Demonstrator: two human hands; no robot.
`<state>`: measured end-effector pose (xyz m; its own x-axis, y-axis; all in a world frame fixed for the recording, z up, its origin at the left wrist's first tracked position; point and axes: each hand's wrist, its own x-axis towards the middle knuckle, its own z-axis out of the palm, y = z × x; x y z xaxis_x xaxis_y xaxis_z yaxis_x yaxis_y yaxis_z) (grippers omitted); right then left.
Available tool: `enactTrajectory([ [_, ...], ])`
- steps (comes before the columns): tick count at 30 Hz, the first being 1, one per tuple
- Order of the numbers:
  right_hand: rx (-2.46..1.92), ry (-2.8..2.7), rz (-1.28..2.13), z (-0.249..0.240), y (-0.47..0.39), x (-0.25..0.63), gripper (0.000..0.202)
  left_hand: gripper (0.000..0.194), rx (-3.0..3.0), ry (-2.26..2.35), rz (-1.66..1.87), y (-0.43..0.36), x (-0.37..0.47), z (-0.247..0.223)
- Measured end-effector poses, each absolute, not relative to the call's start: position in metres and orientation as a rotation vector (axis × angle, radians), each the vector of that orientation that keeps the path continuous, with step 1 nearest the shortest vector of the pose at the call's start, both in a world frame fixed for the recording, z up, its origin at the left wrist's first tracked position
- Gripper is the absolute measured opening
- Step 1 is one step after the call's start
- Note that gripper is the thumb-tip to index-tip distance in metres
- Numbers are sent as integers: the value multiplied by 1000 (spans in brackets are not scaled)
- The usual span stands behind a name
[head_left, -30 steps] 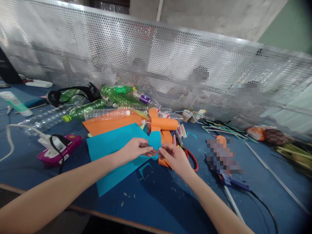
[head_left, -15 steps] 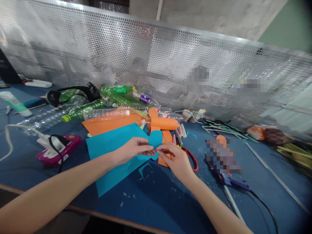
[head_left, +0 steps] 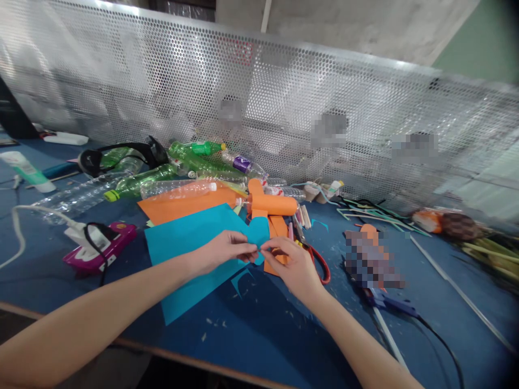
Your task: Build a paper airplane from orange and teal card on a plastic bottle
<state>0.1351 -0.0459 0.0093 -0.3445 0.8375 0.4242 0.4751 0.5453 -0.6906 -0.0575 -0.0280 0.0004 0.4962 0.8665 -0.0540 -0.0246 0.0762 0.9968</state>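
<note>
Between my two hands is a small rounded piece of blue paper [head_left: 258,231], pinched at its lower edge. My left hand [head_left: 229,247] closes thumb and fingers on its left side. From the right, my right hand [head_left: 288,262] grips the same edge, fingertips almost touching the left ones. Under my left hand lies a large blue sheet [head_left: 182,286]. Just beyond the piece rests an orange paper-wrapped bottle [head_left: 273,205] with orange strips around it. Red-handled scissors [head_left: 322,265] lie right of my right hand, partly hidden.
Several plastic bottles [head_left: 141,181] are piled at the back left before a perforated metal screen [head_left: 275,92]. A magenta power strip [head_left: 99,251] sits at left. On the right are a blue glue gun [head_left: 391,302] with its cord and thin sticks [head_left: 458,289]. Beyond the screen, people show faintly.
The blue piece tilts a little and shows a flatter face between my fingers. Both hands stay in nearly the same place, still pinching it. The whole view has shifted very slightly.
</note>
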Motion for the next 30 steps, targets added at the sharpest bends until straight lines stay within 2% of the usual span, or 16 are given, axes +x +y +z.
enactTrajectory([
  [12,-1071,-1972,589,8,-46,136,8,22,1307,808,799,-29,-58,1],
  [21,-1099,-1929,687,5,-42,137,6,32,1044,752,907,-28,-52,3],
  [24,-1055,-1877,735,2,-40,136,13,44,1022,709,912,-25,-52,1],
  [30,-1015,-1889,837,1,-39,136,28,49,1044,698,904,-25,-52,1],
])
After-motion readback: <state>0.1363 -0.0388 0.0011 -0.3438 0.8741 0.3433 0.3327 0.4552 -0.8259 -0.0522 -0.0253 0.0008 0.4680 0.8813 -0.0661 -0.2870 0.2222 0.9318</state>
